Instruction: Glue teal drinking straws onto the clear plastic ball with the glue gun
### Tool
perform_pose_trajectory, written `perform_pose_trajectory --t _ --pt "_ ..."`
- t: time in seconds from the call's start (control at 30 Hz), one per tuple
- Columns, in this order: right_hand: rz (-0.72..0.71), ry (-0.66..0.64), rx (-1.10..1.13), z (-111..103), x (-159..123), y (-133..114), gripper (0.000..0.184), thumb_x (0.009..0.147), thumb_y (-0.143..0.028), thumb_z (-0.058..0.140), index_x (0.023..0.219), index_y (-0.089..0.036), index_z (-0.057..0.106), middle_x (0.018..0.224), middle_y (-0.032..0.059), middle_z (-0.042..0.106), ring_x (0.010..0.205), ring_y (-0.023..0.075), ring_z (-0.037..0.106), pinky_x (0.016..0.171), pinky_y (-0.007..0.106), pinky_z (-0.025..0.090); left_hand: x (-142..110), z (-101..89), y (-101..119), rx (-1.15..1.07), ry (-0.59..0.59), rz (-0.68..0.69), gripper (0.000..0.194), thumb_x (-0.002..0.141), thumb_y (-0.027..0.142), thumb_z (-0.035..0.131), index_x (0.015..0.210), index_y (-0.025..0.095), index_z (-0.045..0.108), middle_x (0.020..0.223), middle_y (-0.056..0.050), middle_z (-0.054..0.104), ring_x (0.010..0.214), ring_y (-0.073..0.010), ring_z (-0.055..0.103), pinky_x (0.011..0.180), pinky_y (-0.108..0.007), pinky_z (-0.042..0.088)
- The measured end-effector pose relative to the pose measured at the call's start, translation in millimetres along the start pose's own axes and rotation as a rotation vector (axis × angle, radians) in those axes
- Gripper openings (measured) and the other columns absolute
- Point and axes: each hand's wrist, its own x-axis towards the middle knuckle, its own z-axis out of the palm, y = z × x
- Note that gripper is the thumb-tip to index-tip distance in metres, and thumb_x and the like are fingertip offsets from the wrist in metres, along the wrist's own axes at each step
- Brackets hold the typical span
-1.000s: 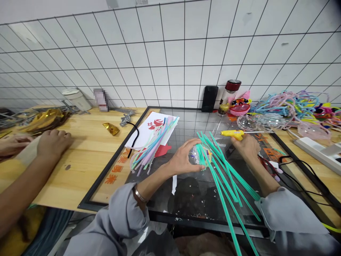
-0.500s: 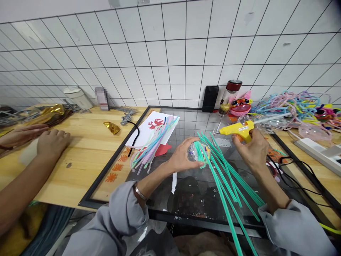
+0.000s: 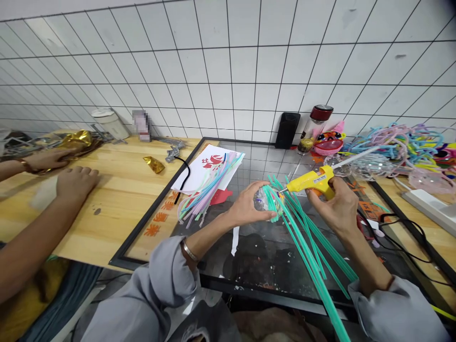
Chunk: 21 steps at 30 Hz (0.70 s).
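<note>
My left hand [image 3: 246, 205] is closed round a clear, rounded plastic piece [image 3: 261, 199], with green strips across its near side. My right hand [image 3: 333, 202] grips a yellow hot glue gun [image 3: 310, 182], a white glue stick [image 3: 356, 157] poking from its back. The metal nozzle points left and sits at or just over the strips on the clear piece; whether it touches cannot be made out. Long green plastic straws [image 3: 313, 247] fan from there over the dark glass towards the table's front edge. What lies under my left palm is hidden.
Pastel strips [image 3: 210, 190] lie on white paper [image 3: 199, 166] with a red print. Behind are a black phone [image 3: 288, 130] and a glass bottle [image 3: 313, 128]. To the right are tangled coloured strips [image 3: 395, 145], a power strip [image 3: 434, 206] and black cables. Another person's hand [image 3: 76, 185] rests at left.
The glue gun in my right hand has moved left and down, bringing its nozzle to the clear piece. My left hand keeps its grip. The view has shifted slightly.
</note>
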Motion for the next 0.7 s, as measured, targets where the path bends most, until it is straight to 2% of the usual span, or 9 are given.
perform_pose_trajectory --t 0.3,0.7 --pt "0.059 -0.094 0.006 -3.1 -4.6 -15.0 0.027 0.071 -0.048 0.056 0.079 -0.024 0.048 0.077 0.004 0.06 0.068 0.0196 0.055 0.063 0.032 0.042 -0.8 0.5 4.3 -0.006 -0.029 -0.037 0.08 0.063 0.037 0.084 0.133 0.018 0.052 0.139 -0.014 0.056 0.128 -0.0326 0.054 0.113 -0.051 0.041" --pt "0.068 -0.079 0.01 -4.4 -5.1 -15.8 0.029 0.073 -0.05 0.057 0.077 -0.025 0.044 0.076 0.0033 0.058 0.07 0.0204 0.055 0.065 0.033 0.043 -1.1 0.5 8.7 -0.003 -0.033 -0.024 0.076 0.063 0.035 0.082 0.132 0.019 0.052 0.138 -0.014 0.056 0.128 -0.0327 0.053 0.112 -0.053 0.041"
